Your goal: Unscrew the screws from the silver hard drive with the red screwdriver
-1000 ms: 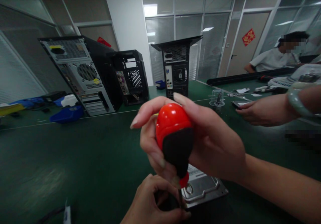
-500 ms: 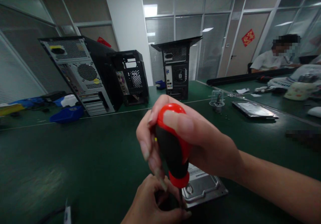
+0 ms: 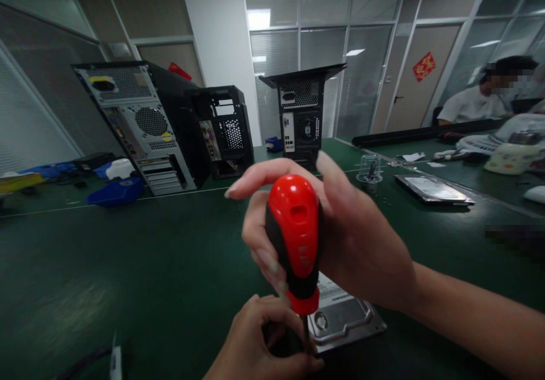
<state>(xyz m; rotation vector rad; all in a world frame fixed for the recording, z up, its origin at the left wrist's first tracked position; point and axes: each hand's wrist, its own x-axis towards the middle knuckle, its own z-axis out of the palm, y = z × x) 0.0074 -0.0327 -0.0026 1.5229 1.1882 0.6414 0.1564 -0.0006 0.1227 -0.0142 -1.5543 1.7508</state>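
Observation:
A screwdriver (image 3: 298,226) with a bulbous red and black handle stands nearly upright, its thin shaft pointing down at the near left corner of a silver hard drive (image 3: 349,317). My right hand (image 3: 353,238) has its lower fingers curled around the handle, while the thumb and forefinger are lifted off it. Low in the view, my left hand (image 3: 255,340) pinches with thumb and forefinger about the lower shaft, beside the drive's corner. The screwdriver's tip is hidden by those fingers. My right hand covers part of the drive.
Computer cases (image 3: 170,118) stand at the back left, with another case (image 3: 300,118) in the middle. A blue tray (image 3: 114,191) lies left. A second hard drive (image 3: 434,190), a clear plastic container (image 3: 369,170) and loose screws are right. A cable (image 3: 114,363) lies front left; a person (image 3: 477,104) sits far right.
My right thumb and forefinger have lifted off the handle, and the handle has turned to show its red side. My left hand and the hard drive stay in nearly the same place.

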